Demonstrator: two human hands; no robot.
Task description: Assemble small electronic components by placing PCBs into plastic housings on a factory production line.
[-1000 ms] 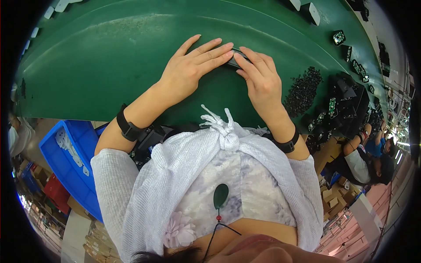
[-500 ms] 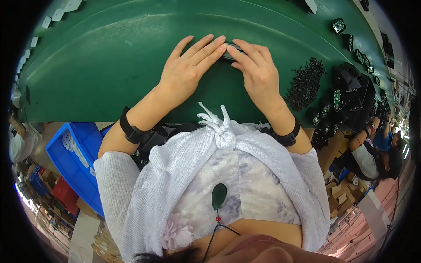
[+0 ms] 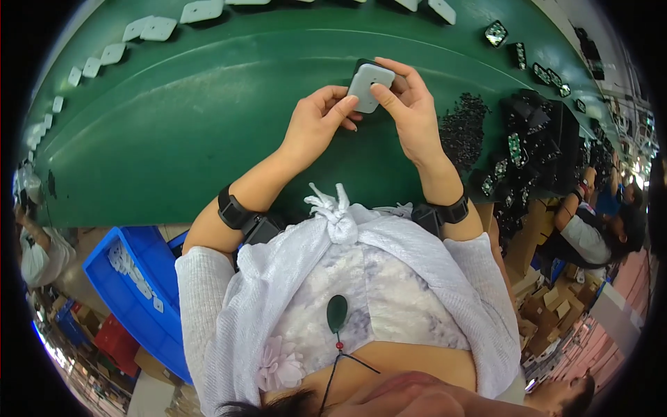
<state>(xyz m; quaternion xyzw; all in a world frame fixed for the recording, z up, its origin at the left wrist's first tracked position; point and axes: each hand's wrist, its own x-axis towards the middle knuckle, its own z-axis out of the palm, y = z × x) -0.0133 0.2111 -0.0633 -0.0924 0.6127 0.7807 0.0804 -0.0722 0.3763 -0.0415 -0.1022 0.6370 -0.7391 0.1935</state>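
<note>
Between my hands, raised over the green table, is a small rounded casing (image 3: 368, 95) with a pale grey face and a black edge at its top. My left hand (image 3: 321, 119) pinches its lower left side, thumb on the pale face. My right hand (image 3: 408, 97) grips the right side, its thumb pressed near a small dark hole and its fingers behind. What the fingers touch on the back is hidden. A pile of small black parts (image 3: 464, 132) lies on the table to the right of my right hand.
The green table (image 3: 174, 139) spans the view. Pale grey casings (image 3: 158, 28) line its far and left side. Black housings and circuit boards (image 3: 514, 149) are heaped at the right, with more boards (image 3: 496, 33) behind. A blue bin (image 3: 139, 306) of white parts stands lower left. Other people sit at right.
The casing, mostly covered by my fingers before, is now lifted and tilted with its pale face showing. My left hand has shifted from lying over it to pinching its side.
</note>
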